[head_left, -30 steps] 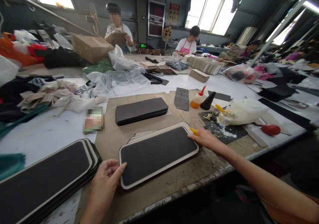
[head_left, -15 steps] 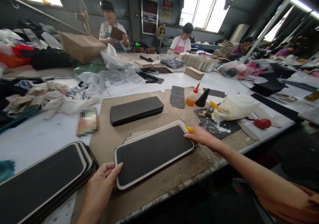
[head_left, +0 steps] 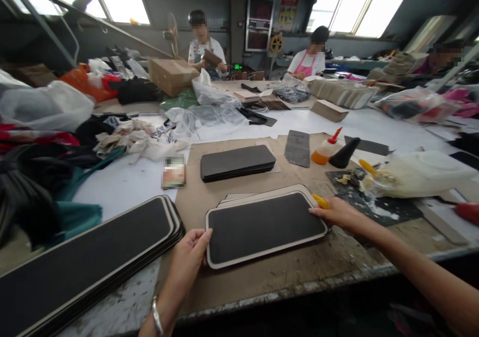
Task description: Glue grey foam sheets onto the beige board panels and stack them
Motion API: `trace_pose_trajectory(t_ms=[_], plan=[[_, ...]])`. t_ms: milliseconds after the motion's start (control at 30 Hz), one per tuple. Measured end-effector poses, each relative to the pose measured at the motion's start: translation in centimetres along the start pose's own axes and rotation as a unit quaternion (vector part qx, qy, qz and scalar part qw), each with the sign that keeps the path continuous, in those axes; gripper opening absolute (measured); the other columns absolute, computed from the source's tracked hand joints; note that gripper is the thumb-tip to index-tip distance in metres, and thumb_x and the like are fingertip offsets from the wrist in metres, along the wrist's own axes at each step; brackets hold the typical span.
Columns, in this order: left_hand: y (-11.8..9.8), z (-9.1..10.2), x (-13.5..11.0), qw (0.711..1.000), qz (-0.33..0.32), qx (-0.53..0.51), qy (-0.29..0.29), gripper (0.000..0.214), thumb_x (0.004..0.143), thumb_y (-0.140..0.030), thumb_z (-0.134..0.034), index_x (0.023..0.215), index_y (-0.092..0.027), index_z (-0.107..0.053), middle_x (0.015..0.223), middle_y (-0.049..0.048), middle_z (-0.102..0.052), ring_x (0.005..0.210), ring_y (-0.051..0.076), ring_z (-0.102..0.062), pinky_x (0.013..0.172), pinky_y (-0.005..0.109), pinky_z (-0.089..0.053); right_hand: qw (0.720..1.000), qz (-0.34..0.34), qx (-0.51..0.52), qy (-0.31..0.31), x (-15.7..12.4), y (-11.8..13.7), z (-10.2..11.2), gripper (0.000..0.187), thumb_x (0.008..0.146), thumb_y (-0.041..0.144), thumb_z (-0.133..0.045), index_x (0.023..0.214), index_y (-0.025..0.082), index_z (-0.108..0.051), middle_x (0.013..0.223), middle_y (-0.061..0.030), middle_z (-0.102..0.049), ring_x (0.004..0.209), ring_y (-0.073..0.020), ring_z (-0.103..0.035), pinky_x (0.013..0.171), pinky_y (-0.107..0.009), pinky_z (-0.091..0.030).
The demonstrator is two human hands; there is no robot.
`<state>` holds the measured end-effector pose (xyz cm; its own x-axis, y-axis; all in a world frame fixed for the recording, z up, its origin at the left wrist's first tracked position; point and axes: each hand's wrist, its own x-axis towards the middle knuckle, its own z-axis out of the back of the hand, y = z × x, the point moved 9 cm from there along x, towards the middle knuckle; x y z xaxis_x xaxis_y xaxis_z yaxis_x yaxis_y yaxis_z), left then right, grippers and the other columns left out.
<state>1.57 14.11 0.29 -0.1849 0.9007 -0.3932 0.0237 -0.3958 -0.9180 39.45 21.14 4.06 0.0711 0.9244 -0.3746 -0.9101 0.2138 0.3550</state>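
Observation:
A black rectangular panel (head_left: 264, 229) with a pale beige border and rounded corners is held at both ends, slightly tilted, over similar pale-edged pieces (head_left: 258, 198). My left hand (head_left: 190, 252) pinches its left edge, thumb on top and fingers beneath. At the far right corner, my right hand (head_left: 333, 212) grips the panel with its thumb over the edge. A yellow piece (head_left: 321, 201), like a tool's handle, sticks out of that same hand; the rest of it is hidden. Behind the panel lies a stack of plain black pieces (head_left: 238, 161).
A tall stack of bordered black panels (head_left: 86, 262) lies at the left. Beyond my right hand are a glue bottle with a red tip (head_left: 325, 147), a black cone (head_left: 345, 153) and a whitish plastic jug (head_left: 426, 172). Two people (head_left: 205, 50) work across the table.
My view has turned left, so everything appears further right. Both hands keep their hold on the panel, which has hardly moved relative to the table.

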Motion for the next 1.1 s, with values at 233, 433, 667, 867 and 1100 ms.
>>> trace_pose_trajectory(t_ms=[233, 433, 667, 867, 1100], plan=[[-0.1, -0.2, -0.2, 1.000, 0.014, -0.016, 0.019, 0.044, 0.051, -0.055, -0.070, 0.062, -0.015, -0.055, 0.045, -0.0046, -0.050, 0.039, 0.007, -0.041, 0.039, 0.019, -0.032, 0.984, -0.057, 0.158, 0.063, -0.8, -0.5, -1.1, 0.036, 0.069, 0.049, -0.058, 0.054, 0.019, -0.044, 0.038, 0.0038, -0.042, 0.035, -0.0076, -0.037, 0.038, -0.021, -0.026], [0.7, -1.1, -0.8, 0.991, 0.085, -0.083, 0.068, 0.042, 0.048, -0.049, -0.076, 0.065, -0.015, -0.060, 0.057, -0.0002, -0.063, 0.053, 0.011, -0.055, 0.051, 0.022, -0.044, 0.964, -0.041, 0.230, 0.124, -1.6, -0.2, -3.0, 0.044, 0.061, 0.058, -0.061, 0.053, 0.018, -0.043, 0.035, 0.0055, -0.041, 0.033, -0.0051, -0.033, 0.037, -0.020, -0.024], [0.8, -0.8, -0.8, 0.987, 0.128, -0.083, 0.045, 0.046, 0.033, -0.048, -0.082, 0.059, -0.016, -0.063, 0.054, -0.0020, -0.063, 0.051, 0.010, -0.053, 0.049, 0.019, -0.045, 0.965, -0.043, 0.242, 0.087, -2.3, 0.0, -2.8, 0.038, 0.063, 0.049, -0.062, 0.053, 0.018, -0.043, 0.037, 0.0070, -0.040, 0.035, -0.0053, -0.036, 0.037, -0.019, -0.025], [1.1, -0.8, -1.0, 0.984, 0.157, -0.077, 0.031, 0.049, 0.025, -0.047, -0.084, 0.057, -0.015, -0.063, 0.056, -0.0017, -0.064, 0.052, 0.009, -0.052, 0.050, 0.017, -0.044, 0.967, -0.031, 0.243, 0.064, -2.5, 0.1, -2.9, 0.031, 0.067, 0.041, -0.059, 0.054, 0.018, -0.043, 0.041, 0.0075, -0.038, 0.037, -0.0059, -0.036, 0.038, -0.020, -0.028], [1.0, -0.2, -0.5, 0.991, 0.110, -0.074, 0.018, 0.047, 0.032, -0.048, -0.083, 0.061, -0.016, -0.064, 0.056, -0.0021, -0.064, 0.054, 0.010, -0.054, 0.053, 0.018, -0.046, 0.987, 0.036, 0.154, -0.036, -3.5, 1.0, -0.9, 0.030, 0.070, 0.046, -0.052, 0.062, 0.018, -0.050, 0.054, 0.0026, -0.049, 0.050, -0.0110, -0.044, 0.048, -0.023, -0.034]])
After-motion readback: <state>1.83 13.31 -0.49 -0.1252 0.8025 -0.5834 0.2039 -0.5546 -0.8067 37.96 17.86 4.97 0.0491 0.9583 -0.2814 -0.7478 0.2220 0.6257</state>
